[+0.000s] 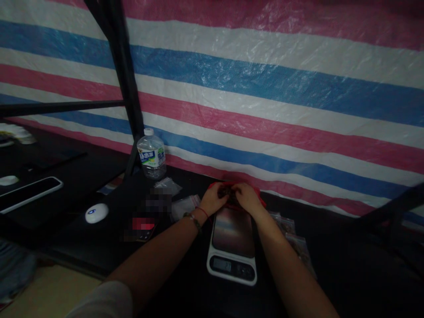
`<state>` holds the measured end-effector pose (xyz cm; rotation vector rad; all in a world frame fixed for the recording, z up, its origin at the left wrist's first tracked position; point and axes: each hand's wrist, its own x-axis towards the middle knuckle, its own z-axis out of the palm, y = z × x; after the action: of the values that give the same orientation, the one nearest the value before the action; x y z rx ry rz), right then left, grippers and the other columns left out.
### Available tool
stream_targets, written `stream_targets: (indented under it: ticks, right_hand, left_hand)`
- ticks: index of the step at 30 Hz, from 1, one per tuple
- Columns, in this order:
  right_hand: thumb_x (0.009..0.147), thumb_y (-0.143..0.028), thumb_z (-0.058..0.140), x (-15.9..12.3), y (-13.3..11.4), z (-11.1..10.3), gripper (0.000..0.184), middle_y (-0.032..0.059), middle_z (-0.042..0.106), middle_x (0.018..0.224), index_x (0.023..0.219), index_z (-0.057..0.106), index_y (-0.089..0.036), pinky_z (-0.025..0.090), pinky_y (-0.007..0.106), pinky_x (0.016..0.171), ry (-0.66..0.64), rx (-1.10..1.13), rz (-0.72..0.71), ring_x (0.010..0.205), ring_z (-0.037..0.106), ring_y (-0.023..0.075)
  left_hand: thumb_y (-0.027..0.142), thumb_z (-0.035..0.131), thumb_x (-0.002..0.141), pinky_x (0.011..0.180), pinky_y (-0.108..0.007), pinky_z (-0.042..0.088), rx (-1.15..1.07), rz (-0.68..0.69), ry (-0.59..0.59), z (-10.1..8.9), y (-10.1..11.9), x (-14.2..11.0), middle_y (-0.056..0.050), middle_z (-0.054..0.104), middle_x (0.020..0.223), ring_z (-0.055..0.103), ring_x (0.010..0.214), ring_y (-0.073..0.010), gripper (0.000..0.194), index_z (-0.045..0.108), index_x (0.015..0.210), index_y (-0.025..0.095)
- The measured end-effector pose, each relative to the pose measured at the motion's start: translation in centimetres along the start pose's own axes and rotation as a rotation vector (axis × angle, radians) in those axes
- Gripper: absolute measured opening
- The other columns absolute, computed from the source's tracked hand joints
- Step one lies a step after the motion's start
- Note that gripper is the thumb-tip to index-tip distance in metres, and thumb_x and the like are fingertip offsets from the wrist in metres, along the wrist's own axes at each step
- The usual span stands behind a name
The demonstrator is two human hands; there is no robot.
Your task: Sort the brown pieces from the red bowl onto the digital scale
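Head view: left hand [215, 198] and right hand [247, 198] meet over a red bag [261, 199], fingers curled inward and down among dark brown pieces [227, 191] in its mouth. Hands close together, thumbs toward the middle; cannot tell whether either set of fingertips is pinched on a piece. Red bag lies at the far end of a white scale [232, 278], material showing on both sides of the hands; cannot tell whether it bears on the scale.

Left wrist: beaded bracelet [198, 223] and thin red cord [203, 212]. Scale stands between the forearms, its dark reflective platform [233, 236] bare in the near part; display [221, 265] lit, digits too blurred to read surely.

Right of scale, partly behind the right forearm: clear bags with brown contents [287, 225]. Left of the left hand: clear plastic bag [183, 207], a second plastic bag [169, 185] beyond it, and a partly pixelated flat object with a red patch [143, 224].

Farther out on the black table [185, 285]: clear bottle [152, 161], upright, white cap; rounded white device [96, 213] at left; white-edged flat object [33, 194] at far left. Behind: black frame post [121, 66] and striped sheet [265, 106], red, white, blue.
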<state>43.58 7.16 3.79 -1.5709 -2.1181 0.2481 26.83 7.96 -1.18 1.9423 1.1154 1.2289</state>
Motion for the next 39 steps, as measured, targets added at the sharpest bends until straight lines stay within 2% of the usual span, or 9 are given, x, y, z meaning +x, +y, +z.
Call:
stream_targets:
  ticks: [3,6,8,13,17,24,32,39]
  right_hand:
    - [0.080,-0.008,0.048,-0.3,0.4,0.6,0.031,0.0130,0.070,0.104,0.101,0.070,-0.013,0.045,0.032,0.092,-0.201,-0.077,0.011,0.096,0.064,0.0212]
    - [0.078,-0.010,0.056,-0.5,1.0,1.2,0.031,0.0114,0.069,0.109,0.107,0.069,-0.015,0.045,0.030,0.091,-0.254,-0.062,-0.022,0.099,0.064,0.0207]
    - [0.076,-0.009,0.059,-0.5,1.3,1.4,0.030,0.0103,0.071,0.107,0.103,0.070,-0.016,0.046,0.029,0.091,-0.256,-0.069,-0.015,0.099,0.064,0.0206]
    - [0.076,-0.006,0.054,0.0,1.6,1.3,0.028,0.0109,0.073,0.099,0.094,0.074,-0.015,0.046,0.028,0.087,-0.227,-0.147,0.048,0.095,0.066,0.0206]
    - [0.076,-0.008,0.054,0.0,1.4,1.3,0.029,0.0113,0.073,0.099,0.095,0.075,-0.015,0.047,0.027,0.084,-0.262,-0.169,0.021,0.092,0.067,0.0208]
    - [0.079,-0.009,0.053,0.2,1.7,1.5,0.027,0.0103,0.074,0.095,0.091,0.076,-0.016,0.048,0.027,0.080,-0.236,-0.229,0.065,0.088,0.069,0.0208]
    - [0.077,-0.004,0.050,0.1,2.1,1.3,0.036,0.0096,0.072,0.106,0.103,0.073,-0.016,0.046,0.029,0.090,-0.132,-0.165,0.038,0.097,0.067,0.0211]
    - [0.079,-0.007,0.049,0.3,2.3,1.3,0.034,0.0079,0.073,0.104,0.101,0.073,-0.018,0.046,0.029,0.092,-0.086,-0.157,0.101,0.097,0.067,0.0204]
  left_hand:
    - [0.014,0.063,0.074,0.093,-0.035,0.051,0.016,0.050,-0.009,-0.3,0.5,-0.1,-0.006,0.068,0.110,0.064,0.101,-0.0190,0.045,0.056,0.118,0.019]
    - [0.015,0.061,0.076,0.097,-0.037,0.049,0.078,0.085,-0.035,-0.5,0.7,-0.1,-0.006,0.067,0.112,0.062,0.105,-0.0205,0.039,0.060,0.115,0.018]
    - [0.017,0.060,0.076,0.097,-0.037,0.049,0.118,0.085,-0.037,-0.5,0.8,-0.2,-0.007,0.068,0.110,0.062,0.103,-0.0211,0.033,0.062,0.110,0.017]
    - [0.019,0.061,0.076,0.093,-0.035,0.050,0.139,0.097,-0.027,-0.4,0.7,-0.2,-0.007,0.068,0.108,0.063,0.099,-0.0206,0.035,0.061,0.110,0.016]
    - [0.020,0.061,0.077,0.090,-0.033,0.051,0.131,0.098,-0.050,-0.4,0.6,-0.3,-0.007,0.068,0.103,0.064,0.095,-0.0199,0.029,0.063,0.106,0.016]
    - [0.020,0.062,0.075,0.092,-0.035,0.050,0.126,0.107,-0.034,-0.3,0.2,-0.2,-0.008,0.066,0.107,0.062,0.099,-0.0208,0.038,0.058,0.113,0.016]
    - [0.021,0.062,0.077,0.095,-0.036,0.049,0.090,0.100,-0.025,-0.4,0.1,-0.2,-0.007,0.066,0.111,0.062,0.102,-0.0211,0.040,0.057,0.116,0.017]
    - [0.021,0.062,0.076,0.098,-0.035,0.048,0.111,0.098,-0.025,-0.5,0.3,-0.3,-0.008,0.065,0.115,0.061,0.105,-0.0212,0.043,0.056,0.118,0.017]
